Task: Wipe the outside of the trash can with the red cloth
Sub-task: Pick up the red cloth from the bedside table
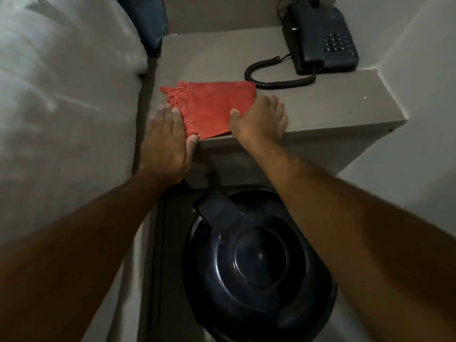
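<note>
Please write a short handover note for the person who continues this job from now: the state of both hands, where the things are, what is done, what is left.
Left hand: open, flat at the fringed left edge of the red cloth, gripping nothing.
Right hand: open, flat at the cloth's right edge, thumb on it.
Cloth: folded, lying on the bedside cabinet, near its front edge, beside the telephone.
Trash can: dark, lid closed, on the floor below the cabinet.
Done: nothing wiped, as far as visible.
Left: pick up the cloth, wipe the can's outside.

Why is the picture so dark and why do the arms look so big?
Head view: the room is dim, so the trash can looks nearly black with small shiny spots; only the red cloth stands out. The wide lens stretches the arms near the edges.
</note>
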Action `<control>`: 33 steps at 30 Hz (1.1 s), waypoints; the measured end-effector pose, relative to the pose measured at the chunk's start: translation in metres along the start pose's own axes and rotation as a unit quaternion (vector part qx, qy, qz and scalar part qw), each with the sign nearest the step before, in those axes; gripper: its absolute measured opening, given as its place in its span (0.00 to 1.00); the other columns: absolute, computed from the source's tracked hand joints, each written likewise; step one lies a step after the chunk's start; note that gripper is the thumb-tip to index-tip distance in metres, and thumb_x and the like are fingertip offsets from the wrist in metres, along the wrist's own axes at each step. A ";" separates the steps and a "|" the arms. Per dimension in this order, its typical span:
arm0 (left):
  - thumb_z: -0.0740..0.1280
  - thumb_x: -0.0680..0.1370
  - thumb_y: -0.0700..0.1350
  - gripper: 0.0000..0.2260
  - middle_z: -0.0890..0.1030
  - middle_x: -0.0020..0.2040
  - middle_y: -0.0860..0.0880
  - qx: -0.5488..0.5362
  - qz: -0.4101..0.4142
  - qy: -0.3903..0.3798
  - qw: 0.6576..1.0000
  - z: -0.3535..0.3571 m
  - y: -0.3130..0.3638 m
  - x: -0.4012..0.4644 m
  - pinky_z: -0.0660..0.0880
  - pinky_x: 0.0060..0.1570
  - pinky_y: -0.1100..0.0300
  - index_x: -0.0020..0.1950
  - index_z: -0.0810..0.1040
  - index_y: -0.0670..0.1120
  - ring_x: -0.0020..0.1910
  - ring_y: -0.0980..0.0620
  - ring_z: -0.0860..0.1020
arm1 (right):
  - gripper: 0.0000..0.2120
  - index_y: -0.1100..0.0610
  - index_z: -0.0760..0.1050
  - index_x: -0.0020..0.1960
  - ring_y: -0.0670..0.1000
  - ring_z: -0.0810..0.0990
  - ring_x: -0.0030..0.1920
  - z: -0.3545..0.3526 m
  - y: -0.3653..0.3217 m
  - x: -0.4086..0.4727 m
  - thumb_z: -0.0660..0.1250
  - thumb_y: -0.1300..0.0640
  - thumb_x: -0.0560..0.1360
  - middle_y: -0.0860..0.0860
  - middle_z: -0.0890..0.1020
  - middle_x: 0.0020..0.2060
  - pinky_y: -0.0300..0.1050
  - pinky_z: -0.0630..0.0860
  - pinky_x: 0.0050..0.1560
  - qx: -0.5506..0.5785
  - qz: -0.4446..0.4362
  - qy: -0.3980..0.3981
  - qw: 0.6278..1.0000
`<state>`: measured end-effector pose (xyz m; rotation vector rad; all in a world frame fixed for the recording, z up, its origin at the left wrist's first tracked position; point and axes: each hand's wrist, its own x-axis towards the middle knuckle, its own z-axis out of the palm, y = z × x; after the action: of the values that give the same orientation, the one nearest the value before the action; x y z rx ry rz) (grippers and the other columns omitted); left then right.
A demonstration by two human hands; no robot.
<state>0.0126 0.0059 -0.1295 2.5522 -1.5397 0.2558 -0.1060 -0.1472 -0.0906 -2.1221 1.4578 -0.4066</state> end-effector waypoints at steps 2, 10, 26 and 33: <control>0.48 0.82 0.54 0.30 0.63 0.74 0.28 0.025 0.002 0.041 0.999 0.009 0.002 -0.001 0.52 0.75 0.39 0.74 0.59 0.30 0.75 0.31 0.59 | 0.17 0.49 0.76 0.58 0.56 0.72 0.67 0.001 -0.004 -0.004 0.71 0.45 0.72 0.51 0.79 0.62 0.54 0.65 0.71 0.073 0.014 0.045 0.996; 0.48 0.82 0.53 0.31 0.55 0.77 0.31 0.063 -0.001 0.064 0.996 -0.004 0.045 -0.032 0.50 0.75 0.40 0.76 0.54 0.32 0.78 0.34 0.52 | 0.11 0.60 0.77 0.57 0.49 0.80 0.39 -0.044 0.032 -0.034 0.68 0.62 0.74 0.52 0.83 0.43 0.36 0.76 0.37 0.547 0.037 0.101 0.830; 0.61 0.54 0.82 0.64 0.36 0.80 0.50 0.006 0.161 -0.307 0.938 -0.021 0.226 -0.156 0.48 0.73 0.49 0.79 0.36 0.52 0.78 0.45 0.36 | 0.22 0.54 0.82 0.58 0.59 0.87 0.48 -0.042 0.359 -0.240 0.80 0.61 0.65 0.55 0.87 0.51 0.57 0.84 0.49 0.640 0.287 0.135 0.699; 0.55 0.55 0.84 0.64 0.43 0.81 0.41 0.003 0.065 -0.259 0.964 -0.006 0.259 -0.132 0.49 0.75 0.44 0.80 0.42 0.46 0.79 0.39 0.42 | 0.17 0.54 0.81 0.59 0.61 0.86 0.52 -0.002 0.366 -0.293 0.75 0.52 0.71 0.58 0.87 0.52 0.59 0.82 0.52 0.733 0.320 0.051 0.599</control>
<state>-0.2781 0.0008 -0.1424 2.6596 -1.8694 -0.4313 -0.4976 0.0215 -0.2859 -0.2100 1.0414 -0.9609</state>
